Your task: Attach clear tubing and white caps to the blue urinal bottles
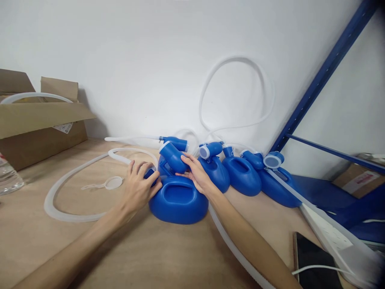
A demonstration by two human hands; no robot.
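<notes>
A blue plastic bottle (180, 208) with a moulded handle stands on the table in front of me. Its angled blue neck piece (173, 157), rimmed in white, tilts up to the left. My right hand (195, 172) is closed round the right side of that neck. To the left of the neck, my left hand (140, 182) has its fingers curled round a small dark blue part (149, 173), mostly hidden by them. Left of that hand a clear round cap with a strap (113, 183) lies on the wood. A white hose (55, 192) loops beside it.
Several blue bottles (242, 176) with hoses stand to the right. An open cardboard box (45, 140) and a clear bottle (9, 176) are at the left. A phone (314, 261), a power strip (333, 235) and a blue shelf frame (325, 72) are at the right.
</notes>
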